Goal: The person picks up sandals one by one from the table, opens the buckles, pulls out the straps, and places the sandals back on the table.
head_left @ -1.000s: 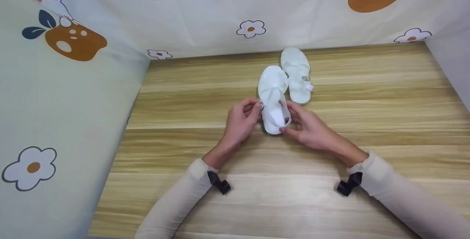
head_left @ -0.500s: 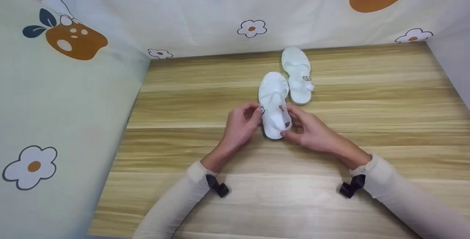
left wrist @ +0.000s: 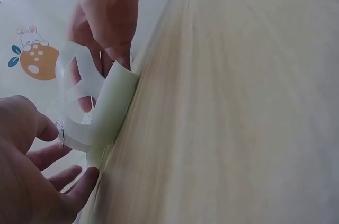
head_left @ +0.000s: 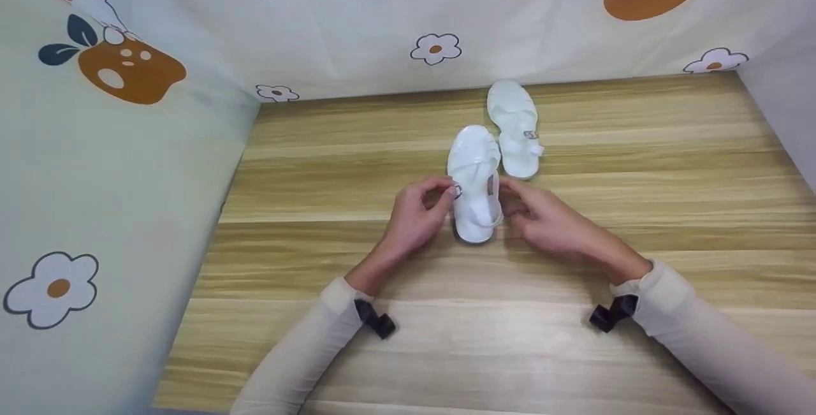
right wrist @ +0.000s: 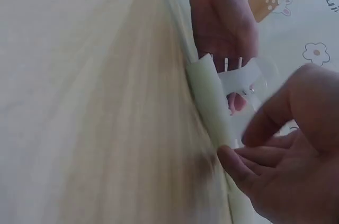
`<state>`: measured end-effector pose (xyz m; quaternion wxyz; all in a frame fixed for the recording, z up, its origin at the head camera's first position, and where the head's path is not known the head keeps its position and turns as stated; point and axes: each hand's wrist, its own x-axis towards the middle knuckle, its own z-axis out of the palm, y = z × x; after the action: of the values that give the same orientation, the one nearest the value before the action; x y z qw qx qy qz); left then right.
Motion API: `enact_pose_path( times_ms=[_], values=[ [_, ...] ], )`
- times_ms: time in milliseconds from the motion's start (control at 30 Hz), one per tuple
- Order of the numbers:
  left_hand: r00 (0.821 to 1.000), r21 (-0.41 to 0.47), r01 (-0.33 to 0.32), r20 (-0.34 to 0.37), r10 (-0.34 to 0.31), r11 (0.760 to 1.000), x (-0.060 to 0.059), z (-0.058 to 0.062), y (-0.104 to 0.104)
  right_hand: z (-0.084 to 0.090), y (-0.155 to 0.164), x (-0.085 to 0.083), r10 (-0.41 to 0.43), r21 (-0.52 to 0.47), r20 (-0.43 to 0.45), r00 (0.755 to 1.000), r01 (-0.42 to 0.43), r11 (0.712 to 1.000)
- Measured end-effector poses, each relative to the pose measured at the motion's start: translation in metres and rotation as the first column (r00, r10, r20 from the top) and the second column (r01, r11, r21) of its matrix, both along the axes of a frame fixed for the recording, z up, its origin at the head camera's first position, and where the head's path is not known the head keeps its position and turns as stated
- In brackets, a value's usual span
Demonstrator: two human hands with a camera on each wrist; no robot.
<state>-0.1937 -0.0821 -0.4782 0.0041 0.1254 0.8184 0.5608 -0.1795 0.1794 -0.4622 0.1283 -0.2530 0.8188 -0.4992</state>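
Note:
A white jelly sandal (head_left: 473, 152) lies sole down on the wooden surface, toe pointing away. At its left side my left hand (head_left: 414, 216) pinches the ankle strap by its small metal buckle (head_left: 457, 192) between thumb and forefinger. In the left wrist view the lower fingers of that hand reach to the edge of the pale heel (left wrist: 112, 108). My right hand (head_left: 553, 220) is at the sandal's right side, its fingers loosely bent against or beside the strap loop. The right wrist view has the right thumb (right wrist: 259, 128) blurred and apart from the fingers.
A second white sandal (head_left: 514, 123) lies just behind and to the right, close to the back cloth (head_left: 357, 32) printed with flowers. Another cloth wall (head_left: 127, 198) bounds the left side. Wood-grain surface (head_left: 484, 345) stretches toward the front.
The nearer sandal has come slightly toward me, away from the second one. My right thumb has left the heel strap, while my left hand keeps its pinch on the buckle end.

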Motion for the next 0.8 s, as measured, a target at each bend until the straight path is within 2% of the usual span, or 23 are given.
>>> enact_pose_path(
  times_ms=[100,200,300,367,433,567,667,733,800],
  values=[
    [1.000,0.031,0.012,0.014,-0.012,0.999,-0.001,-0.001,0.000,0.006,-0.002,-0.006,-0.114,-0.019,-0.010,0.993,0.114,0.993],
    [1.000,0.036,0.013,0.021,-0.013,0.999,-0.002,-0.002,0.000,0.012,-0.007,-0.011,-0.223,-0.068,-0.028,0.974,0.221,0.973],
    [0.999,0.044,0.019,0.032,-0.021,0.999,-0.003,-0.004,0.000,0.016,-0.016,-0.013,-0.272,-0.093,-0.092,0.958,0.263,0.960],
    [0.999,0.050,0.023,0.038,-0.025,0.999,-0.004,-0.005,0.000,0.017,-0.024,-0.014,-0.252,-0.071,-0.183,0.950,0.243,0.967],
    [0.999,0.061,0.022,0.045,-0.025,0.998,-0.005,-0.006,0.000,0.017,-0.031,-0.015,-0.192,-0.022,-0.288,0.938,0.194,0.981],
    [0.998,0.089,0.012,0.057,-0.017,0.996,-0.008,-0.009,0.000,0.013,-0.043,-0.017,-0.042,0.114,-0.458,0.888,0.106,0.988],
    [0.997,0.115,0.008,0.071,-0.016,0.993,-0.009,-0.011,0.000,0.010,-0.047,-0.016,-0.008,0.192,-0.497,0.867,0.119,0.974],
    [0.996,0.133,0.007,0.085,-0.019,0.991,-0.010,-0.011,0.000,0.009,-0.047,-0.016,-0.023,0.216,-0.499,0.867,0.150,0.965],
    [0.995,0.157,0.009,0.096,-0.025,0.988,-0.011,-0.013,-0.001,0.007,-0.046,-0.016,-0.042,0.216,-0.480,0.877,0.165,0.962]
  ],
)
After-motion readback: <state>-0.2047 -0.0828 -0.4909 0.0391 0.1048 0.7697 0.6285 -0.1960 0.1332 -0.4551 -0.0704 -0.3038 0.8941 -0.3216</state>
